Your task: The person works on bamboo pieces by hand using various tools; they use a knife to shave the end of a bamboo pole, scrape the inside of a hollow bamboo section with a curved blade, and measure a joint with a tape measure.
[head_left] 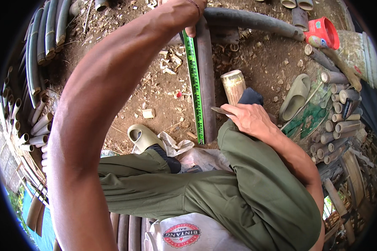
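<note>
A dark bamboo pole [205, 88] lies lengthwise in front of me, its near end close to my feet. Along its left side runs a green measuring tape [193, 79] with black markings. My left hand [191, 19], partly cut off by the top edge, is closed at the far part of the tape and pole, one finger pressing beside the tape. My right hand [252, 120] rests by my raised knee, closed on a knife [222, 111] whose blade points left toward the pole. Just beyond that hand stands a short, pale-topped bamboo piece [233, 85].
Dark bamboo poles [49, 31] are stacked at left, and cut bamboo pieces [337, 121] at right. Another pole [255, 20] lies across the far side, near a red bucket [324, 33]. An empty sandal [295, 97] sits right; chips litter the dirt.
</note>
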Demonstrator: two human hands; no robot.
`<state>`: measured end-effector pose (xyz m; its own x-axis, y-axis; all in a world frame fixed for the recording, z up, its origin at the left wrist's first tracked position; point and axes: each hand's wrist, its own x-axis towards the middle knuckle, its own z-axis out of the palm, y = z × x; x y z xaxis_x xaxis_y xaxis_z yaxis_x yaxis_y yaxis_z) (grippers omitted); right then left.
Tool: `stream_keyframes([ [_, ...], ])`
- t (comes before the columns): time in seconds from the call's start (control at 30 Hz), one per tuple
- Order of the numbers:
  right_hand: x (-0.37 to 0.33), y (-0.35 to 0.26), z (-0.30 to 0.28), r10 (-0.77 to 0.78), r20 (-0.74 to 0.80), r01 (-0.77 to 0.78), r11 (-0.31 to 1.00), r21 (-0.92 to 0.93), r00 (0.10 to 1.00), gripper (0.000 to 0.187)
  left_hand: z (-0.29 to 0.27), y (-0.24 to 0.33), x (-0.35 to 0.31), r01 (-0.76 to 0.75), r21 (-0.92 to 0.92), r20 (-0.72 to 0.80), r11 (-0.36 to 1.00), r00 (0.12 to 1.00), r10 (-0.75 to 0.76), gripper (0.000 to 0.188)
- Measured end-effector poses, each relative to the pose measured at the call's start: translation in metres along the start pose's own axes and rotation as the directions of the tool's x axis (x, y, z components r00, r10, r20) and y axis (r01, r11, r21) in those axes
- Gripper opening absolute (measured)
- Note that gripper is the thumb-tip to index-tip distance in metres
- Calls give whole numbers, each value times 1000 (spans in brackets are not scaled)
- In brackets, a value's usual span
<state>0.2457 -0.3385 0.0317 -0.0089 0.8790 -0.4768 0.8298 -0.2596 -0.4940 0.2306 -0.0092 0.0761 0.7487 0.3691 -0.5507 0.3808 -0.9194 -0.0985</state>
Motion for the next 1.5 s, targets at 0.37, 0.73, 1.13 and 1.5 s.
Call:
stream_keyframes([
  [0.37,13,138,2,506,-477,-501,852,150,718,64,38,-20,-28,39,83,138,996,989,-50,104],
  [0.73,-75,106,69,343,-708,-342,927,151,617,66,174,-136,-203,259,-174,642,950,761,-90,55],
  [1.13,-161,70,202,559,-188,-488,812,321,807,56,231,-40,-174,117,-63,661,991,749,-46,93],
  [1.5,-188,37,195,612,126,-606,693,391,781,50,198,125,-79,314,-916,180,250,878,-443,110],
])
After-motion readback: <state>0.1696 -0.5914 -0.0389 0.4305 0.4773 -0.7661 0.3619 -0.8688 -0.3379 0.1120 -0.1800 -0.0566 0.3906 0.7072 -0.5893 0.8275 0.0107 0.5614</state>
